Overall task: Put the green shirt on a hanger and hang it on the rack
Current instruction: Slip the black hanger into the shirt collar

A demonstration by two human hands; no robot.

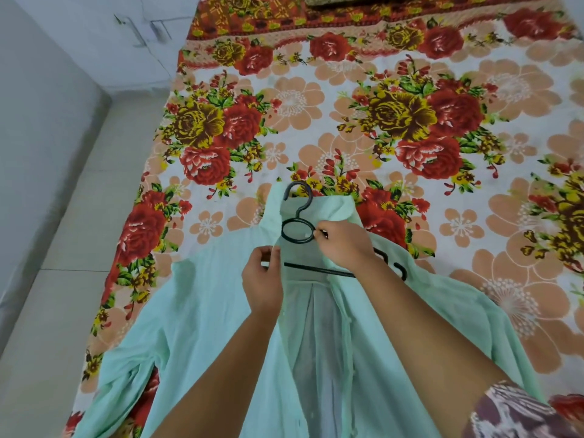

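So the thin pale green shirt [205, 311] is lying open, front up, on the near end of the bed. Its collar points to the far side and its sleeves flop out left and right. The black wire hanger with the ring under its hook [316, 269] is already inside at the neck, with the hook poking out past the collar. Its right shoulder is hidden under the wrist and cloth, and the left one is tucked beneath the fabric.

The left hand [262, 279] is pinching the left front edge just below the collar. The right hand [344, 245] has thumb and forefinger pinched together right at the ring's right edge. It looks like it's got the wire, but there could be cloth in there too, I honestly can't tell.

My tip for this bit: hold the ring steady and pull each front panel up and over so the shoulder seams sit on the hanger's ends. Centre the collar around the hook before lifting, because this fabric looks slippery enough to slide off one side.

It's all on a red-and-peach floral bedsheet [316, 105], with pale floor tiles [63, 232] off to the left. No rack in view.
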